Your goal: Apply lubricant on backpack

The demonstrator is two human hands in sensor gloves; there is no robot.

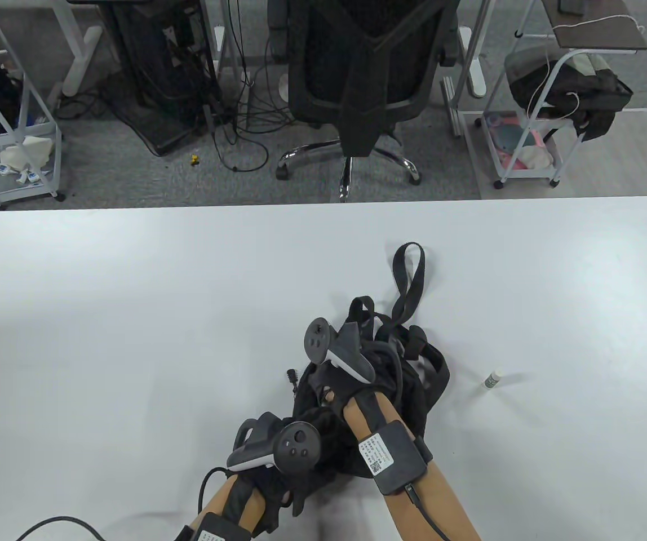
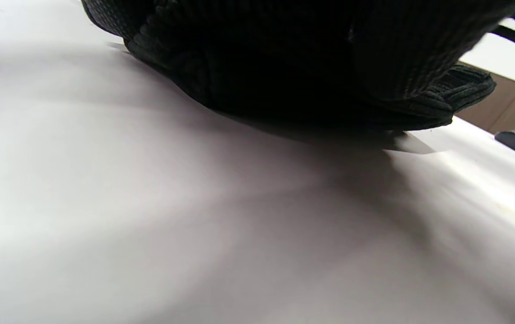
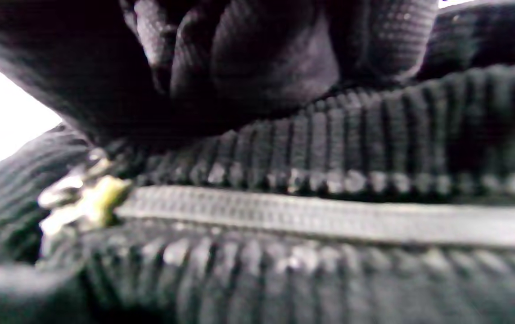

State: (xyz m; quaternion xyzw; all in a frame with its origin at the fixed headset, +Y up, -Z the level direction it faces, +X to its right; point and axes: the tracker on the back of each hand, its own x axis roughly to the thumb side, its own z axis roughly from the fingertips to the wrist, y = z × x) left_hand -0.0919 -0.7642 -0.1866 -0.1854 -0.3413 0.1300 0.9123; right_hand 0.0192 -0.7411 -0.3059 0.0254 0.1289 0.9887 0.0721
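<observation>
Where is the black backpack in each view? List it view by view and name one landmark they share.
Table view: backpack lies low centre, under both hands, a strap looping away from them.
Left wrist view: its dark ribbed fabric fills the top, resting on the table.
Right wrist view: it fills the frame, zipper running across.
Shared landmark: the white table.

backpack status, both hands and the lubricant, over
Left hand and right hand both on the black corduroy backpack, right by its closed zipper. Small white lubricant tube lies apart, untouched. Nothing in the way.
</observation>
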